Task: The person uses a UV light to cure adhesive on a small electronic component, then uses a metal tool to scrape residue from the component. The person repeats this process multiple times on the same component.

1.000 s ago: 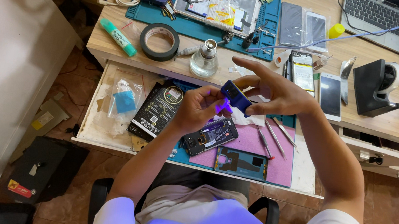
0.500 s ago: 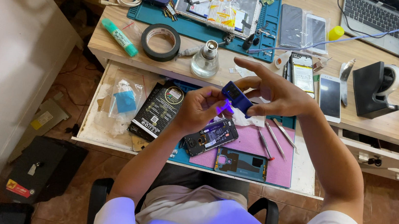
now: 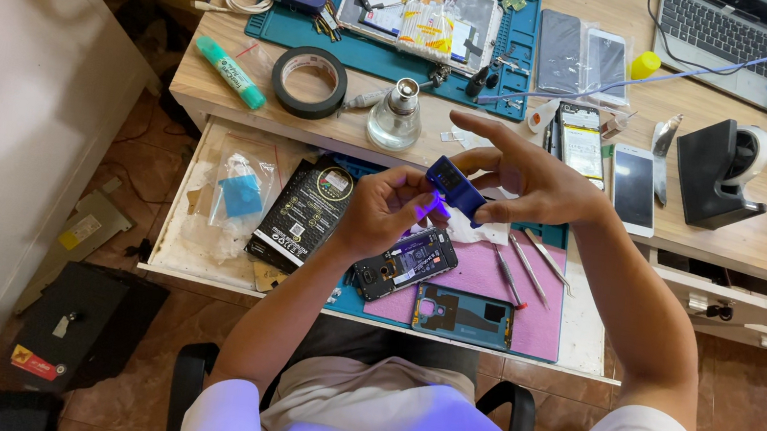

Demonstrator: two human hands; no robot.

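Blue lamp held over the open phone.
My right hand [image 3: 531,181] pinches the lamp [image 3: 455,187], aimed down at the phone [image 3: 405,262] on the near mat [image 3: 544,306]; left hand [image 3: 384,211] curls, fingertips steadying its underside.

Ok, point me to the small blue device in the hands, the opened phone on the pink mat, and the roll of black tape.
small blue device [image 3: 455,187], head view, middle of its body.
opened phone [image 3: 407,263], head view, exposed inside.
roll of black tape [image 3: 289,79], head view, left side of ring.
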